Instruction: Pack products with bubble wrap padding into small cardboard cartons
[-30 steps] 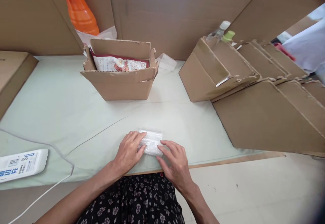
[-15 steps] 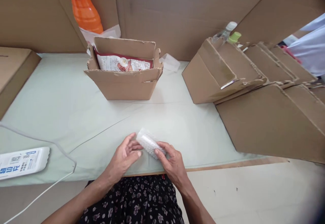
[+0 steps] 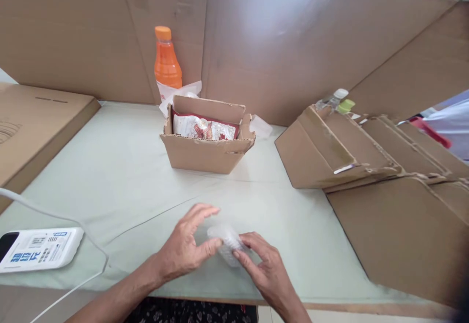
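Observation:
A small roll of clear bubble wrap (image 3: 227, 246) is above the pale green tabletop, near its front edge. My right hand (image 3: 262, 264) pinches its right side between thumb and fingers. Beside its left end is my left hand (image 3: 190, 242), thumb and fingers spread apart; the thumb tip is at the wrap, though I cannot tell whether it touches. Whether anything lies inside the roll does not show. Beyond my hands stands an open cardboard box (image 3: 205, 156) with a red and white printed packet (image 3: 207, 126) in it.
An orange drink bottle (image 3: 167, 66) stands behind the box against a cardboard wall. Several open cardboard boxes (image 3: 395, 230) line the right side. At left lie a flat carton (image 3: 47, 122), a phone in a white case (image 3: 44, 249) and a white cable (image 3: 88, 223).
My view has tilted up, so the table things sit lower. My left hand's fingers have opened wider and lifted off the wrap's end. My right hand keeps its hold.

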Demonstrator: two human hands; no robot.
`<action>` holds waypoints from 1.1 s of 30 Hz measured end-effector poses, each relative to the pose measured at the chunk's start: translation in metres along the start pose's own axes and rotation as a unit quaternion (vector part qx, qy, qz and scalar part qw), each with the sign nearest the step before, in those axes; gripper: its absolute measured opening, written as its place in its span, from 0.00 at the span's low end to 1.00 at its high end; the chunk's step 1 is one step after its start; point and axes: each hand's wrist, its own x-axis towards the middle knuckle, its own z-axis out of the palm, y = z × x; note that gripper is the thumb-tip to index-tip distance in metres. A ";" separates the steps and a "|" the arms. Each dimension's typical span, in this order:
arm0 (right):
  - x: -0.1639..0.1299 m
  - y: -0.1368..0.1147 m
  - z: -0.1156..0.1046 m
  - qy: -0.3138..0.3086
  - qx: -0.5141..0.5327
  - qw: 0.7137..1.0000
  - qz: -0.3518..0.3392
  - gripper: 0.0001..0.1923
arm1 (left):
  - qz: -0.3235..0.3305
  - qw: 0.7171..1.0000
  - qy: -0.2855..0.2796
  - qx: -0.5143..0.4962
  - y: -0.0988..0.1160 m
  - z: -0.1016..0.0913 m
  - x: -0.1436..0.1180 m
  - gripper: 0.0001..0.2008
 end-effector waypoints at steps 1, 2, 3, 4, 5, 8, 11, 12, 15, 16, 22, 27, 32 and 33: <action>0.011 -0.001 -0.011 0.020 -0.019 0.999 -0.024 0.04 | 0.048 0.996 0.055 0.055 0.002 -0.011 0.012 0.21; 0.023 -0.004 -0.023 0.043 -0.040 0.997 -0.045 0.04 | 0.086 0.983 0.115 0.116 0.004 -0.023 0.026 0.21; 0.037 -0.009 -0.037 0.068 -0.061 0.994 -0.065 0.04 | 0.113 0.962 0.174 0.178 0.006 -0.036 0.041 0.21; 0.053 -0.015 -0.051 0.098 -0.082 0.988 -0.083 0.05 | 0.130 0.936 0.227 0.235 0.006 -0.048 0.055 0.21; 0.071 -0.022 -0.065 0.129 -0.103 0.981 -0.098 0.05 | 0.140 0.910 0.269 0.281 0.006 -0.058 0.069 0.21; 0.134 -0.048 -0.095 0.209 -0.171 0.951 -0.151 0.03 | 0.159 0.865 0.319 0.352 0.000 -0.078 0.095 0.15; 0.204 -0.063 -0.101 0.164 -0.252 0.934 -0.194 0.05 | 0.192 0.863 0.309 0.352 -0.011 -0.079 0.096 0.11; 0.226 -0.064 -0.097 0.121 -0.286 0.930 -0.197 0.06 | 0.200 0.864 0.307 0.346 -0.015 -0.076 0.093 0.11; 0.280 -0.057 -0.071 -0.057 -0.398 0.897 -0.182 0.06 | 0.207 0.867 0.308 0.333 -0.021 -0.071 0.083 0.12; 0.292 -0.053 -0.059 -0.120 -0.431 0.877 -0.176 0.06 | 0.205 0.870 0.306 0.329 -0.022 -0.070 0.082 0.13; 0.319 -0.036 -0.004 -0.305 -0.471 0.820 -0.113 0.10 | 0.203 0.881 0.299 0.307 -0.021 -0.074 0.090 0.15; 0.308 -0.037 -0.050 -0.201 -0.326 0.918 -0.102 0.11 | 0.123 0.887 0.377 0.236 -0.027 -0.076 0.088 0.24; 0.225 -0.005 -0.115 0.195 -0.172 0.966 -0.006 0.09 | -0.069 0.934 0.348 0.043 -0.051 -0.077 0.080 0.29; 0.207 0.008 -0.113 0.224 -0.139 0.964 0.022 0.09 | -0.098 0.936 0.338 0.011 -0.056 -0.077 0.080 0.30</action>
